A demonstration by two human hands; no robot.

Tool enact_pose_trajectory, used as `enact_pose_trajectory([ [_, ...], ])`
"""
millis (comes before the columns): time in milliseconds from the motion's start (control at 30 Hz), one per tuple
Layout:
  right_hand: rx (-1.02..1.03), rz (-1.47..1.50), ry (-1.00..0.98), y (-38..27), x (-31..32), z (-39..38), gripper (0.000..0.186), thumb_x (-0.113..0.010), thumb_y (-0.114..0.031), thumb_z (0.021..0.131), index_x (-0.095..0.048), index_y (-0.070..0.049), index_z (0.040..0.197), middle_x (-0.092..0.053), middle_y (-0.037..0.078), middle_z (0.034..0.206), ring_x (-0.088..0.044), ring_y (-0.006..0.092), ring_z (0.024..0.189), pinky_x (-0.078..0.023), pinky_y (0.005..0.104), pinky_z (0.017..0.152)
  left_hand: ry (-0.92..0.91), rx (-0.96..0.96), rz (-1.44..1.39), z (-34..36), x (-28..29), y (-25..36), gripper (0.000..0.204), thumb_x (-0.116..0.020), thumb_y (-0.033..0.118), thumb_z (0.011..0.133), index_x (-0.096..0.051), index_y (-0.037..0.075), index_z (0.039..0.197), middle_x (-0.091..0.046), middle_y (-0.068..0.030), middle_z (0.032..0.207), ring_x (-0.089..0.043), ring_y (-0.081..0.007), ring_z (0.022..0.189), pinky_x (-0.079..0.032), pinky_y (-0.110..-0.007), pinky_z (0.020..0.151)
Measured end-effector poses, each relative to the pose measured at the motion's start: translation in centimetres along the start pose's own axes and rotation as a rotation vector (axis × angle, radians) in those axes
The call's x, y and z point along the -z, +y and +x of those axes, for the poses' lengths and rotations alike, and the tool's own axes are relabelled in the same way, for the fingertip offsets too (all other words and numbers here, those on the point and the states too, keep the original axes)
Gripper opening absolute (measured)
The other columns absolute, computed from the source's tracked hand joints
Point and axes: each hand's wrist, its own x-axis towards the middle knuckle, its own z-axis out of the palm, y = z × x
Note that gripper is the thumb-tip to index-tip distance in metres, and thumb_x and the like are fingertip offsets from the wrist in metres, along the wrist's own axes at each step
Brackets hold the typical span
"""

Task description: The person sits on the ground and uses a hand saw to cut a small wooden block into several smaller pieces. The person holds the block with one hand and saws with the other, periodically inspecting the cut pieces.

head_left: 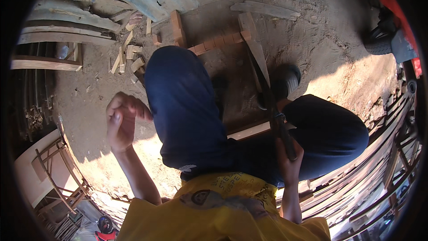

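My right hand (290, 166) is closed around the dark handle of a long tool (277, 127), seemingly bladed, whose exact kind I cannot confirm. The tool lies between my bent legs, its far end angled forward and a little to the left, close to the end of a row of reddish-brown blocks (218, 42); whether it touches them I cannot tell. My left hand (122, 122) is raised beside my left knee (176, 69), fingers loosely curled, with nothing visible in its grasp. Principal hazard: the tool runs just beside my right shoe (291, 79) and near my right leg (330, 129); in my judgement, a slip of the one-handed grip or a sideways twist could bring an edge against foot or trouser. Second: a knock from the tool's far end could scatter the row, as I see no hand steadying it. Third: wood offcuts (133, 60) lie loose on the dirt ground (96, 102) ahead and to the left, and could turn underfoot if I step there. Lighting is uneven, deep shade between the legs obscuring the tool's edge, so misjudged clearance is a credible cause.
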Motion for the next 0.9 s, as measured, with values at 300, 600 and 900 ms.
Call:
enact_pose_trajectory([
  [300, -0.056, -0.082, 0.060, 1.4, 0.7, -0.1, 0.025, -0.063, -0.024, 0.087, -0.061, 0.000, 0.082, -0.050, -0.003, 0.061, -0.042, 0.0028, 0.054, -0.028, 0.0223, 0.047, 0.547, 0.444, 1.013, 2.4, 9.4, -30.1, 0.086, -0.076, 0.049, 0.073, -0.042, -0.003, 0.132, -0.057, -0.0280, 0.120, -0.059, -0.0378, 0.111, -0.049, -0.046, 0.088],
  [600, 0.087, -0.244, 0.041, 1.1, 0.1, -0.7, 0.031, -0.058, -0.020, 0.089, -0.065, 0.003, 0.108, -0.053, 0.002, 0.065, -0.045, 0.0069, 0.058, -0.033, 0.0262, 0.050, 0.685, 0.570, 1.068, 4.3, 8.7, -34.7, 0.084, -0.068, 0.060, 0.071, -0.047, 0.005, 0.130, -0.065, -0.0267, 0.103, -0.063, -0.0460, 0.095, -0.051, -0.053, 0.079],
  [900, 0.065, -0.177, 0.042, -0.8, -0.8, -0.8, 0.036, -0.060, -0.020, 0.087, -0.063, 0.003, 0.114, -0.051, 0.000, 0.065, -0.043, 0.0048, 0.059, -0.032, 0.0253, 0.050, 0.740, 0.600, 1.122, 4.4, 8.9, -34.4, 0.059, -0.071, 0.052, 0.071, -0.064, 0.004, 0.104, -0.067, -0.0246, 0.092, -0.066, -0.0411, 0.087, -0.053, -0.050, 0.074],
])
